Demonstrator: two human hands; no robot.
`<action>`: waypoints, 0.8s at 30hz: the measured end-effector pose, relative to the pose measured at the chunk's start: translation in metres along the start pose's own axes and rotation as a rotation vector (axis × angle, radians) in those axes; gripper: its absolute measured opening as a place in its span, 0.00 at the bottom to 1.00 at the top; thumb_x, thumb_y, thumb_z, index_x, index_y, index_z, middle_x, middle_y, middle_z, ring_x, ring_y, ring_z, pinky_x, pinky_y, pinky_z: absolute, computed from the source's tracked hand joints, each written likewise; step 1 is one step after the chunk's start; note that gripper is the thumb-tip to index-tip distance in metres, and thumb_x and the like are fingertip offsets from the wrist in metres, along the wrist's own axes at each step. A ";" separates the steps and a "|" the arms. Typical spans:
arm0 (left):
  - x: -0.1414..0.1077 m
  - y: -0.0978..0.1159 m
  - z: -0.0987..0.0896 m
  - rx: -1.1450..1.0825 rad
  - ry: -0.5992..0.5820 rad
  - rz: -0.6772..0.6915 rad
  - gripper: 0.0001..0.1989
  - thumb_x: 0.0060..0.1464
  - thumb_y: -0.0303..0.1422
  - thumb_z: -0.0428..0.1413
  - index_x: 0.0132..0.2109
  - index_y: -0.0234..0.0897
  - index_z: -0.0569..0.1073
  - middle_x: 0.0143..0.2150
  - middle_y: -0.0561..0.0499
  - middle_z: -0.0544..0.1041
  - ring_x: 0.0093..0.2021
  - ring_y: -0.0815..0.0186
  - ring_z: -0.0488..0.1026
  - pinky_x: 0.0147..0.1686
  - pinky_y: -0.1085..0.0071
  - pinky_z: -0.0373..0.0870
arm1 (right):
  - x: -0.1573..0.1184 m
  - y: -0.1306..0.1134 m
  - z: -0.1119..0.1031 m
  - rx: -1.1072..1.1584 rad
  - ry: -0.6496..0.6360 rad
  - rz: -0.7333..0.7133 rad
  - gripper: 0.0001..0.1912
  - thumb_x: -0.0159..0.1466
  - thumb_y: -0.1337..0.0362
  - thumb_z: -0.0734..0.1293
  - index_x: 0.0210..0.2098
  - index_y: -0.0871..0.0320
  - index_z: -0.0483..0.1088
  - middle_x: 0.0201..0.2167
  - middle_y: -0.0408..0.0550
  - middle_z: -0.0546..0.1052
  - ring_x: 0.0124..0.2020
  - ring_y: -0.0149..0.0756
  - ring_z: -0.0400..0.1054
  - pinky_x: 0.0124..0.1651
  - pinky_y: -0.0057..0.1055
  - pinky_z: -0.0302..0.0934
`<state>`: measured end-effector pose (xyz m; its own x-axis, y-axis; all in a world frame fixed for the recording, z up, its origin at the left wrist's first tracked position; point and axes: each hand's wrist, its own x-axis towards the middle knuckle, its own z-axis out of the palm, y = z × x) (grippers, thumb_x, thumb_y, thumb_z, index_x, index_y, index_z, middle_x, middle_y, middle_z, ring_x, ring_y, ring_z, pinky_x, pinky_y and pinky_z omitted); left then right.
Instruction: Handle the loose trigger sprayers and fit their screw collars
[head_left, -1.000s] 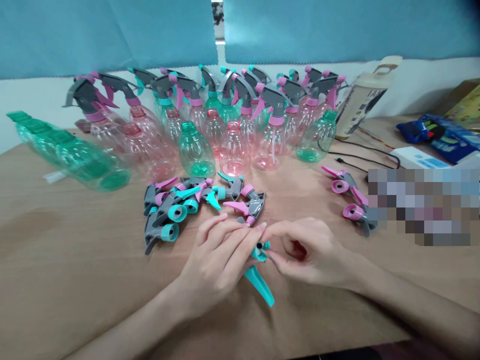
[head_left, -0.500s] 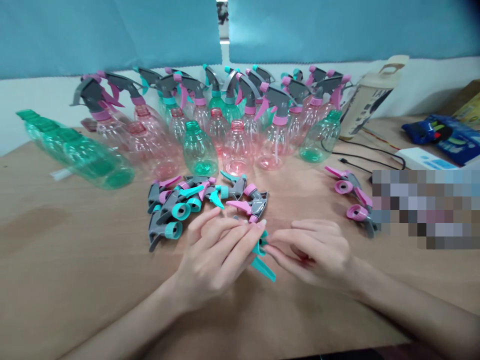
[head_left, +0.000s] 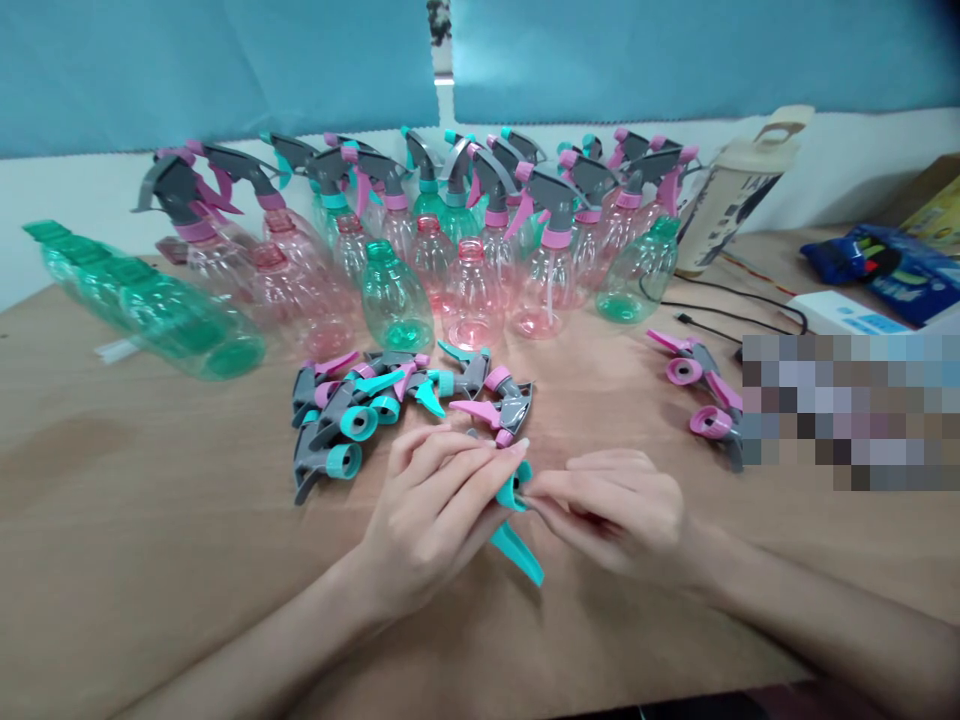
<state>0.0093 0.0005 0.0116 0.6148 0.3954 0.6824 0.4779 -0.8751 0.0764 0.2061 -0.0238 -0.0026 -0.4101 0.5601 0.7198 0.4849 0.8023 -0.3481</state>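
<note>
My left hand (head_left: 435,520) is closed around a trigger spray head (head_left: 520,556) with a teal collar and trigger; its fingers cover most of the body. The collar's opening faces my right hand (head_left: 626,510), and the trigger points down toward the table front. Thumb and forefinger of the right hand are pinched together at that opening. Whatever sits between those fingertips is too small and hidden to make out. Just beyond the left fingers lies a grey and pink spray head (head_left: 516,408). Left of it is a pile of teal and pink spray heads (head_left: 358,422).
Behind stand several pink and green bottles (head_left: 397,300), many with spray heads fitted. Green bottles (head_left: 187,320) lean or lie at left. At right are more spray heads (head_left: 709,422), a black cable (head_left: 735,290), a tall cup (head_left: 731,205) and a blue packet (head_left: 892,275).
The held spray head has tipped slightly, its trigger swinging down and left. My right fingertips have moved a little left, closer into the collar opening. The camera view has shifted slightly.
</note>
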 end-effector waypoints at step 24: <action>-0.002 -0.004 0.006 -0.183 -0.050 -0.032 0.16 0.56 0.29 0.57 0.52 0.32 0.68 0.43 0.47 0.77 0.44 0.62 0.68 0.43 0.64 0.67 | 0.006 -0.001 -0.005 -0.120 0.053 0.017 0.02 0.61 0.68 0.67 0.34 0.58 0.72 0.21 0.39 0.77 0.19 0.25 0.66 0.25 0.24 0.62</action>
<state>0.0100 0.0050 0.0061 0.6338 0.4330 0.6410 0.3783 -0.8963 0.2314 0.2071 -0.0216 0.0052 -0.3612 0.5592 0.7462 0.5819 0.7604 -0.2882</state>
